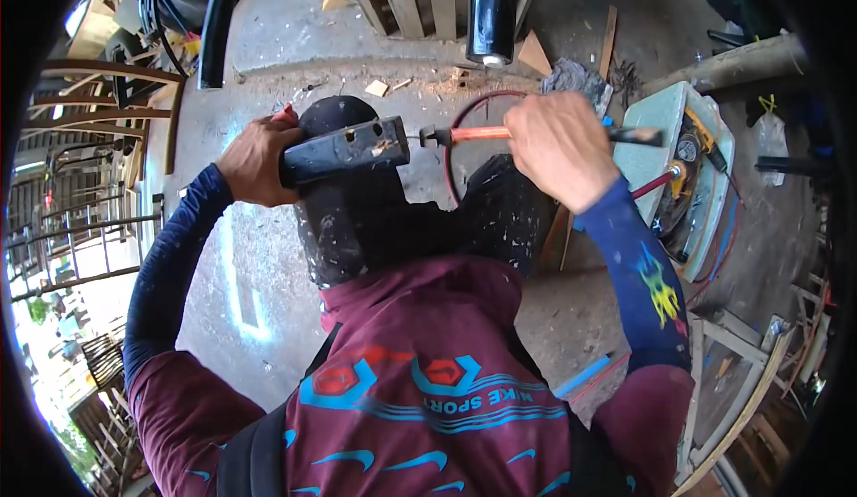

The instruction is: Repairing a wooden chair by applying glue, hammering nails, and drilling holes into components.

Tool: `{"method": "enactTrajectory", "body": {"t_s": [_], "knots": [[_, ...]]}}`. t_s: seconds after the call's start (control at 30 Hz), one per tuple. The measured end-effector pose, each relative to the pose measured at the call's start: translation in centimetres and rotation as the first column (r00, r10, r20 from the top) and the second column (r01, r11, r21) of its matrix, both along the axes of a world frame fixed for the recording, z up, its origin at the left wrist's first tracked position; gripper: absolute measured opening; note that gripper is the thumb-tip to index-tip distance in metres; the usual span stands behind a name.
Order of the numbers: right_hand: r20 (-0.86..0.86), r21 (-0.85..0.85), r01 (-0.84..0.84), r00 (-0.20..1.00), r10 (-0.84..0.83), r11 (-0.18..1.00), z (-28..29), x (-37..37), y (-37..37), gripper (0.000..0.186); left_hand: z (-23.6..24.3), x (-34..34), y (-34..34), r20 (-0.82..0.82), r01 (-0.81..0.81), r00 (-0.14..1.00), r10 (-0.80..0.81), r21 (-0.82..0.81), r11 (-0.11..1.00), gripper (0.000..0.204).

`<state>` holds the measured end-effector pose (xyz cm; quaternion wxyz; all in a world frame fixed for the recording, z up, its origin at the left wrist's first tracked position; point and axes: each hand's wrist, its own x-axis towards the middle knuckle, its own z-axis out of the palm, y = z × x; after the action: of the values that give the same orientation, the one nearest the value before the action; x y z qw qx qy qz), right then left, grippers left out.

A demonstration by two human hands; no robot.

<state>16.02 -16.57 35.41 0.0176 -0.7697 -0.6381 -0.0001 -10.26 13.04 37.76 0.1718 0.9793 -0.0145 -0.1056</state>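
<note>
My left hand (256,160) grips a short, dark rectangular piece (339,151), scuffed and with holes near its right end, held across my dark-clad left leg. A small red item (284,115) shows at my left fingers; I cannot make out what it is. My right hand (558,149) is closed on a hammer (478,134) with an orange shaft and dark grip, its head just right of the piece's end, a small gap apart. A red hose (469,104) loops on the floor beyond.
An open pale case (650,122) with a yellow power tool (701,136) lies at right. Upright boards (411,6) and black tubes (489,15) stand ahead. Wooden frames (107,82) are at left, another frame (723,354) at lower right. Offcuts (536,51) litter the floor.
</note>
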Motion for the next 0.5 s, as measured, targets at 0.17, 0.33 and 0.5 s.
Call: {"method": "enactTrajectory", "body": {"t_s": [0.17,0.33,0.5], "knots": [[-0.482,0.14,0.346,0.842,-0.241,0.928,-8.2,-4.5,1.4,0.015,-1.4,0.1,0.3,0.059,-0.05,0.997,0.054,-0.074,0.996,0.053],[-0.354,0.031,0.403,0.86,-0.367,0.914,-16.7,0.8,-6.4,0.018,-1.7,-0.1,0.9,0.132,-0.012,0.991,0.02,-0.066,0.998,0.056],[-0.345,-0.083,0.728,0.62,-0.705,0.681,-16.0,3.7,-11.0,0.022,-2.2,0.0,1.3,0.112,-0.055,0.992,0.061,-0.051,0.997,0.056]]}}
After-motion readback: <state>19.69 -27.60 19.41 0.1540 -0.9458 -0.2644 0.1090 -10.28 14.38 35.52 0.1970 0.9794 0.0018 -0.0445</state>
